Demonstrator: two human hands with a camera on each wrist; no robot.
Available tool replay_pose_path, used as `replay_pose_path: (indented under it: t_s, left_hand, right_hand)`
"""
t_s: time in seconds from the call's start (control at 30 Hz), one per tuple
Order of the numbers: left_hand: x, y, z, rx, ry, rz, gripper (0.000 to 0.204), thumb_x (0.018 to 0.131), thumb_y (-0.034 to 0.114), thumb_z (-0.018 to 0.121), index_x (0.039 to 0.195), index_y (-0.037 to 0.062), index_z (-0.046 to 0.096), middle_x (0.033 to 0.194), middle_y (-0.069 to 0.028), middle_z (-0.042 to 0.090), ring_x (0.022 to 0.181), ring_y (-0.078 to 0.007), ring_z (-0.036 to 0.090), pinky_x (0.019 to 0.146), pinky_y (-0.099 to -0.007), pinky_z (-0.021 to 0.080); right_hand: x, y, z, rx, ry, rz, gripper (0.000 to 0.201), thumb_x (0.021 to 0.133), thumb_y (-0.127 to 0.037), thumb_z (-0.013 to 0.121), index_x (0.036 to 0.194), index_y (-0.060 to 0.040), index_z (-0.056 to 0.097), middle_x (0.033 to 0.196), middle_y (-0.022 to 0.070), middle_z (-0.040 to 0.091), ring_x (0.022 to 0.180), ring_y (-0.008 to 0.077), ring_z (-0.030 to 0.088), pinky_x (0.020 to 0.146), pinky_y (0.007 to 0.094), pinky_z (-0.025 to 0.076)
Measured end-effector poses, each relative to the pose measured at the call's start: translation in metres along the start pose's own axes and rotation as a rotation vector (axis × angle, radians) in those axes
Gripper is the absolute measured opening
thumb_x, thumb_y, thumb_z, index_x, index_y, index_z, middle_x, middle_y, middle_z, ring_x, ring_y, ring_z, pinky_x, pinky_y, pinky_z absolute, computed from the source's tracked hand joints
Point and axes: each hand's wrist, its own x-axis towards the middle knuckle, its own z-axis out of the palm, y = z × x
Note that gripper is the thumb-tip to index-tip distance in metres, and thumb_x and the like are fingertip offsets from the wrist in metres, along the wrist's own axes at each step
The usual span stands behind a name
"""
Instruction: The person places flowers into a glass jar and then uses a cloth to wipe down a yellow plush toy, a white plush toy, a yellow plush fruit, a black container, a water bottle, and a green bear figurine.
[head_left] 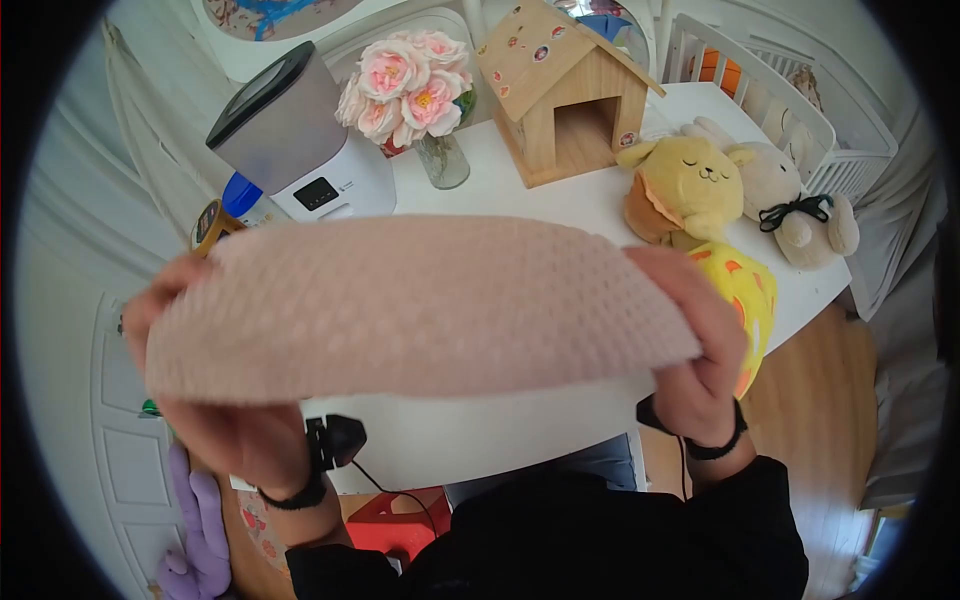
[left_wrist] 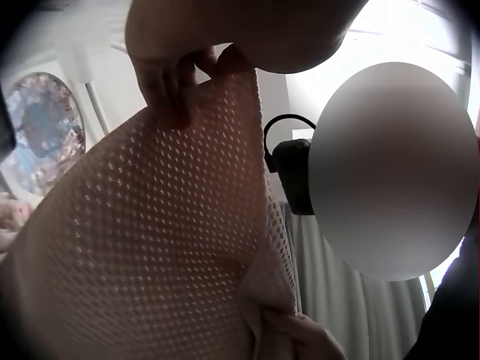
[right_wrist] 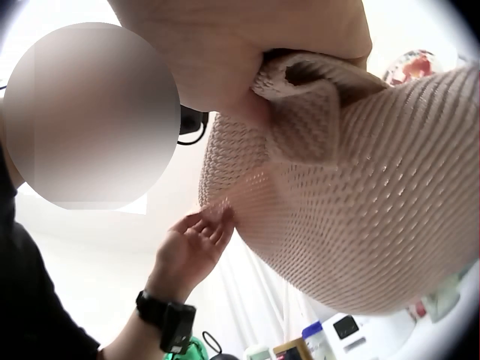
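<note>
A pale pink mesh cloth (head_left: pixel 420 310) with rows of small holes is held up above the table, stretched wide between both hands. My left hand (head_left: pixel 240 440) grips its left end; in the left wrist view its fingers (left_wrist: pixel 169 97) bend over the top corner. At the other end my right hand (head_left: pixel 705 370) grips the cloth, thumb and fingers around the edge. The right wrist view shows a folded flap (right_wrist: pixel 304 124) of the cloth bunched beneath the right hand. Seen from there, the fabric bulges outward between the hands.
On the white table (head_left: pixel 480 440) stand a grey-and-white appliance (head_left: pixel 320 185), a glass vase (head_left: pixel 443 163) of pink roses, a wooden toy house (head_left: pixel 560 95) and a yellow plush toy (head_left: pixel 695 185). A pale plush toy (head_left: pixel 800 235) sits beside it. Below is a red stool (head_left: pixel 395 520).
</note>
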Motion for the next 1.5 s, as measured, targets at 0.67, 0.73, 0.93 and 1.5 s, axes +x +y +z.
replay_pose_path:
  t_s: [0.67,0.73,0.93,1.5]
  left_hand:
    - [-0.121,-0.096,-0.034,0.808,-1.384,-0.258,0.078,0.085,0.029,0.074,0.150,0.0107,0.036,0.156,-0.0251,0.028,0.144,-0.0501,0.024,0.114,-0.0625,0.025]
    - [-0.128,-0.098,-0.027,0.837,-1.472,-0.232,0.086,0.082,0.033,0.077,0.153,0.0152,0.032,0.160,-0.0251,0.021,0.146,-0.0534,0.017,0.114,-0.0675,0.020]
    - [-0.121,-0.092,-0.008,0.604,-1.732,-0.227,0.086,0.077,0.036,0.080,0.151,0.0193,0.040,0.162,-0.0187,0.022,0.147,-0.0511,0.016,0.113,-0.0704,0.018]
    - [-0.097,-0.137,0.205,0.082,-1.123,-0.631,0.061,0.092,0.028,0.070,0.138,-0.0020,0.044,0.133,-0.0185,0.054,0.116,-0.0271,0.057,0.098,-0.0380,0.048]
  right_hand:
    - [-0.078,0.063,0.065,-0.459,-0.750,0.292,0.072,0.088,-0.030,0.072,0.146,-0.0028,0.040,0.153,0.0241,0.032,0.143,0.0425,0.030,0.118,0.0518,0.024]
    - [-0.085,0.066,0.063,-0.480,-0.787,0.311,0.078,0.088,-0.034,0.072,0.149,-0.0023,0.035,0.158,0.0261,0.023,0.148,0.0428,0.021,0.120,0.0540,0.019]
    - [-0.095,0.073,0.068,-0.488,-0.616,0.293,0.090,0.086,-0.047,0.071,0.154,-0.0052,0.028,0.160,0.0254,0.021,0.149,0.0436,0.019,0.120,0.0574,0.015]
    - [-0.130,0.076,0.066,-0.595,-0.533,0.177,0.082,0.086,-0.056,0.064,0.147,-0.0058,0.042,0.151,0.0214,0.041,0.146,0.0357,0.028,0.119,0.0584,0.018]
